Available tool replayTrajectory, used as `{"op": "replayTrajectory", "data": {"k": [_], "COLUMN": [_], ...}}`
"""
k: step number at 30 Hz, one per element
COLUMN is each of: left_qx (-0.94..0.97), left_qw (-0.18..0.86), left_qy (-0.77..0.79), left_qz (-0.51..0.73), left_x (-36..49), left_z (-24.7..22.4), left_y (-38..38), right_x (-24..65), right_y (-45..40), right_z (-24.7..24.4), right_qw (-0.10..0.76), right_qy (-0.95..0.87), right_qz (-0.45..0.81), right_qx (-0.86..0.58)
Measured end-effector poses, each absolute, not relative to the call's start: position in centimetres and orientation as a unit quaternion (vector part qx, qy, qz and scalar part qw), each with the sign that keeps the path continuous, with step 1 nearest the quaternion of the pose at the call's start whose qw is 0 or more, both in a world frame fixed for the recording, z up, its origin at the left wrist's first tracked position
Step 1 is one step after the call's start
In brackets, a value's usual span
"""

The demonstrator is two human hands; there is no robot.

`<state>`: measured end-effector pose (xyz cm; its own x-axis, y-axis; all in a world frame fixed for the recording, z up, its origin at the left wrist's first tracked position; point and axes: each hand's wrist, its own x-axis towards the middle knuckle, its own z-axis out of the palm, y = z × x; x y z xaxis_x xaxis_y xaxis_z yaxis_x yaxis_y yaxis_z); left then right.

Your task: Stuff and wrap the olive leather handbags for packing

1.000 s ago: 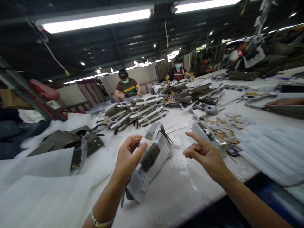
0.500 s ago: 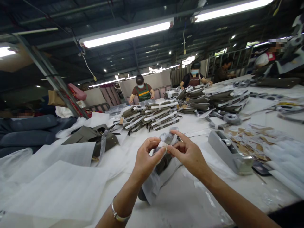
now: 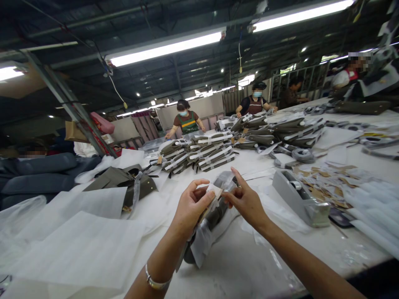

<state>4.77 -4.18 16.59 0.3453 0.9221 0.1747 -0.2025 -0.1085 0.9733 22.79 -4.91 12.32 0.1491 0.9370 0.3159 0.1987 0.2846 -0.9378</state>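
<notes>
A dark olive bag (image 3: 215, 216), partly covered in pale wrapping, lies on the table directly in front of me. My left hand (image 3: 192, 207) pinches a small white piece of wrapping (image 3: 215, 192) between thumb and fingers, at the bag's upper end. On the other side, my right hand (image 3: 247, 205) has its thumb tip at the edge of that white piece. Its index finger points up beside a clear grey plastic wrap (image 3: 225, 179), and the other fingers are curled. What lies inside those curled fingers is hidden.
Several wrapped olive bags (image 3: 199, 151) are piled beyond my hands. A grey tape dispenser (image 3: 299, 199) and brown tags (image 3: 327, 182) lie right. White sheets (image 3: 77, 249) and another olive bag (image 3: 118, 182) lie left. Co-workers (image 3: 187, 120) stand across the table.
The white piece has tilted and shows more of its face. My right thumb has drawn slightly away from my left thumb. The co-worker opposite has moved an arm outward.
</notes>
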Motion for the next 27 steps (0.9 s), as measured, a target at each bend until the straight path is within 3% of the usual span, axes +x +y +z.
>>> {"op": "replayTrajectory", "data": {"k": [4,7,10,15,17,21,25,27], "left_qx": [0.604,0.659,0.691,0.724,0.733,0.729,0.743,0.753], "left_qw": [0.547,0.441,0.358,0.317,0.305,0.309,0.288,0.272], "left_qy": [0.336,0.363,0.384,0.396,0.405,0.446,0.472,0.480], "left_qz": [0.472,0.490,0.496,0.468,0.453,0.418,0.376,0.359], "left_x": [5.1,5.3,5.5,5.1,4.6,3.6,2.5,1.9], "left_z": [16.8,16.8,16.8,16.6,16.2,15.1,14.5,14.3], "left_y": [-4.3,-4.2,-4.3,-4.8,-4.6,-4.3,-4.4,-4.3], "right_x": [22.6,22.4,21.9,21.2,21.5,25.1,34.1,40.0], "right_y": [-6.8,-7.3,-6.4,-4.9,-4.7,-4.6,-3.7,-2.9], "right_z": [13.3,15.0,16.0,15.6,15.4,15.1,13.6,12.3], "right_qw": [0.607,0.597,0.598,0.604,0.593,0.491,0.427,0.318], "right_qy": [-0.550,-0.563,-0.534,-0.492,-0.528,-0.647,-0.653,-0.611], "right_qz": [0.323,0.348,0.424,0.508,0.473,0.401,0.165,0.056], "right_qx": [-0.474,-0.454,-0.421,-0.369,-0.382,-0.423,-0.603,-0.723]}}
